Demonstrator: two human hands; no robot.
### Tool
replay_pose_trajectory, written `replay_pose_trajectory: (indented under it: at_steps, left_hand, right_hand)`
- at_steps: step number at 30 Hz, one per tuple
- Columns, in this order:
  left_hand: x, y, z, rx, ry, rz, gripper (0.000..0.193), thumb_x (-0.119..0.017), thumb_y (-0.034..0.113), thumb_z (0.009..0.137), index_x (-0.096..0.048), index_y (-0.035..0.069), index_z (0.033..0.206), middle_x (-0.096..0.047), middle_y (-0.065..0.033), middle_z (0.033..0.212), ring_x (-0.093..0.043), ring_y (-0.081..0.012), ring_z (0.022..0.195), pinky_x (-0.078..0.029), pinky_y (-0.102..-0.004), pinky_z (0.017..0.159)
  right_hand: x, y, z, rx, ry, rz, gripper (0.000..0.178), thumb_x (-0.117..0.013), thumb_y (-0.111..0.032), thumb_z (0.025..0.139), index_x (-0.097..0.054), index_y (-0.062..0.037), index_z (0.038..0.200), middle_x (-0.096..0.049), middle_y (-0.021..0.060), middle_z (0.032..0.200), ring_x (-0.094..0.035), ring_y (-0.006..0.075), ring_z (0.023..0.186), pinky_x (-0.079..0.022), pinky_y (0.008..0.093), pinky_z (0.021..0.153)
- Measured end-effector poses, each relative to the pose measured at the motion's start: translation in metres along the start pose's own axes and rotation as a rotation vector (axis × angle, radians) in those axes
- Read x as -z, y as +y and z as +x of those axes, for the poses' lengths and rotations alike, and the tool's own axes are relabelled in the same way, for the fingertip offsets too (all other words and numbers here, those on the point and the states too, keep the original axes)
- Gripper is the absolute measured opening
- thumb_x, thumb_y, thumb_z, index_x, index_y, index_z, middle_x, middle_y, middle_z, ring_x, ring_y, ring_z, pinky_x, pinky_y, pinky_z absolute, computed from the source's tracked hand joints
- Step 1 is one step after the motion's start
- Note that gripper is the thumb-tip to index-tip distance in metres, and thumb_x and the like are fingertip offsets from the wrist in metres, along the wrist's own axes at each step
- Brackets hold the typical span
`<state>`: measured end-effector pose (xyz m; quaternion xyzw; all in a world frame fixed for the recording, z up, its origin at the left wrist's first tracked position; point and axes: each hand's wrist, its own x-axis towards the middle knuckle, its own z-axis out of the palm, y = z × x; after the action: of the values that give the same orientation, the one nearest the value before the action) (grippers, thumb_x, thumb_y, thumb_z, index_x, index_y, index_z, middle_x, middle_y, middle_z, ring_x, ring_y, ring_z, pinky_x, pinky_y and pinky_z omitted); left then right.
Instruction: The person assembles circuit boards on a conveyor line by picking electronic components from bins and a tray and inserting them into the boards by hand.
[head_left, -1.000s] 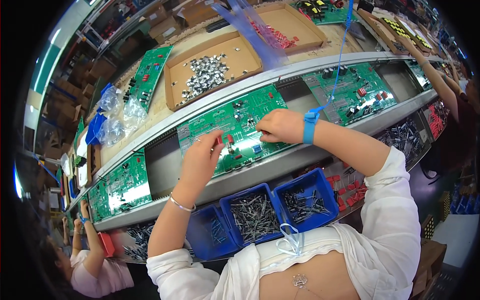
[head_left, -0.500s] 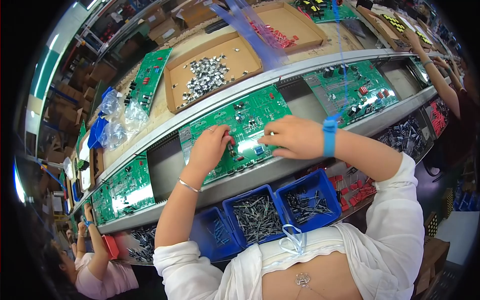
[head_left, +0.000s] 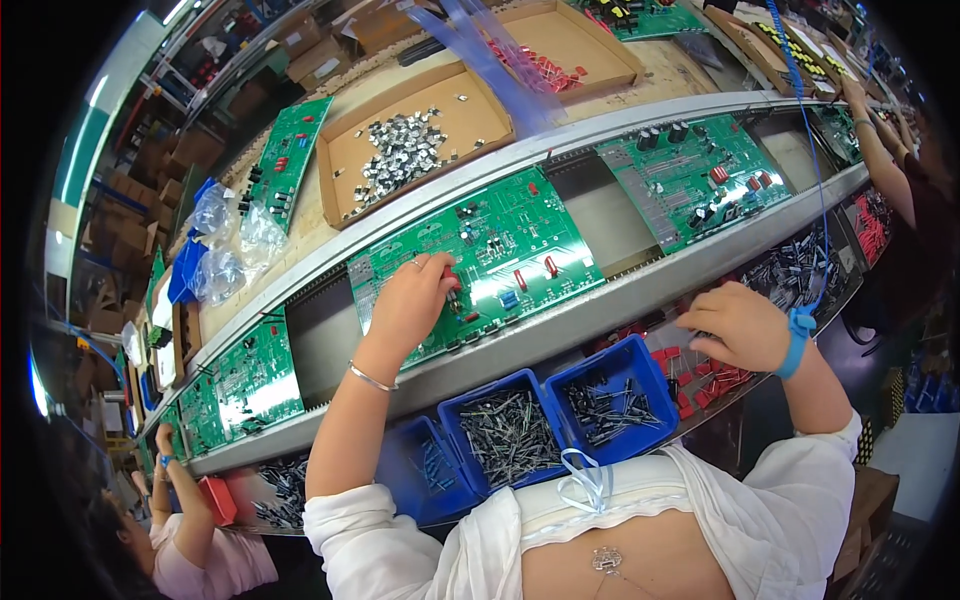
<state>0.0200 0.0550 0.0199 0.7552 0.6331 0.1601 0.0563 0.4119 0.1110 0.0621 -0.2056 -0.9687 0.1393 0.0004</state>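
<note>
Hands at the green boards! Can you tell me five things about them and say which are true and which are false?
1. The left hand is over a green board. True.
2. The right hand is inside a blue bin. False: it's near the loose red parts.
3. Silvery pieces lie in a cardboard tray. True.
4. The silver bracelet is just behind the right hand. False: it's behind the left hand.
5. Three blue bins stand side by side. True.
</note>
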Motion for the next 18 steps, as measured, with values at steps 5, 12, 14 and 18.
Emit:
replay_pose_trajectory:
  at_steps: [5, 12, 14, 18]
  left_hand:
    - [-0.001, 0.000, -0.001, -0.018, 0.030, -0.021, 0.018, -0.057, 0.009, 0.082, -0.053, 0.004, 0.098, -0.057, -0.0139, 0.086, -0.055, -0.0324, 0.080, -0.044, -0.0396, 0.070]
    - [0.000, 0.001, 0.000, -0.009, 0.011, 0.038, 0.019, -0.058, 0.010, 0.081, -0.053, 0.004, 0.098, -0.058, -0.0134, 0.087, -0.056, -0.0317, 0.079, -0.045, -0.0395, 0.068]
    - [-0.004, -0.001, -0.003, -0.042, 0.039, 0.014, 0.019, -0.058, 0.010, 0.081, -0.053, 0.004, 0.099, -0.058, -0.0135, 0.087, -0.056, -0.0314, 0.079, -0.045, -0.0396, 0.068]
    - [-0.004, 0.000, -0.003, -0.013, 0.029, 0.010, 0.019, -0.058, 0.010, 0.081, -0.053, 0.004, 0.099, -0.058, -0.0134, 0.087, -0.056, -0.0314, 0.079, -0.045, -0.0395, 0.068]
  right_hand:
    - [-0.013, -0.001, -0.019, -0.096, -0.055, 0.048, 0.030, -0.063, -0.020, 0.073, -0.059, -0.0078, 0.100, -0.058, 0.0093, 0.086, -0.056, 0.0280, 0.084, -0.042, 0.0379, 0.075]
    - [-0.043, -0.013, -0.016, -0.140, -0.034, -0.011, 0.037, -0.063, -0.020, 0.073, -0.055, -0.0081, 0.107, -0.057, 0.0093, 0.088, -0.058, 0.0279, 0.078, -0.046, 0.0378, 0.072]
    - [-0.050, -0.021, -0.012, -0.168, -0.001, -0.058, 0.040, -0.064, -0.020, 0.073, -0.054, -0.0097, 0.110, -0.056, 0.0085, 0.089, -0.058, 0.0271, 0.078, -0.046, 0.0373, 0.071]
    - [-0.071, -0.019, -0.012, -0.212, -0.069, -0.098, 0.039, -0.065, -0.020, 0.070, -0.053, -0.0127, 0.107, -0.052, 0.0074, 0.087, -0.057, 0.0277, 0.075, -0.047, 0.0365, 0.067]
